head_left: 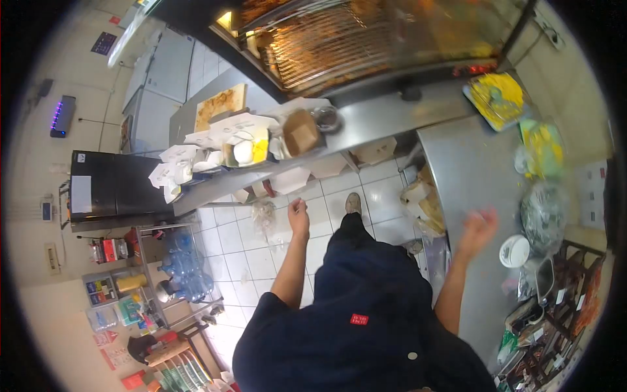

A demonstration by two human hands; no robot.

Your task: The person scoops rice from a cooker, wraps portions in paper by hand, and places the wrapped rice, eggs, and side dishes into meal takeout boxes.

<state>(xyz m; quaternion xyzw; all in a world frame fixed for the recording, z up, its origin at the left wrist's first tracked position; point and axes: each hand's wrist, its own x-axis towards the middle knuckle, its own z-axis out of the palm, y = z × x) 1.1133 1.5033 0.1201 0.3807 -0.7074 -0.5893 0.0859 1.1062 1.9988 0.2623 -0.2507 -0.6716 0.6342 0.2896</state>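
My left hand [298, 215] hangs over the tiled floor in front of the steel shelf, its fingers curled; whether it holds anything is too small to tell. My right hand [479, 228] is over the steel counter [450, 157] at the right, smeared by motion. Nearest to it are a round white lid or tub [514, 251] and a clear bag of greens [543, 210]. Ahead on the steel shelf [382, 114] stand a brown cardboard box [302, 132], open white cartons [228, 130] and a dark round container [326, 118].
A lit glass-fronted grill [333, 46] stands beyond the shelf. A yellow tray [498, 98] lies at the counter's far end. Below the counter is a bag of cardboard [423, 199]. Large water bottles [186, 268] and a black fridge [121, 186] are at the left.
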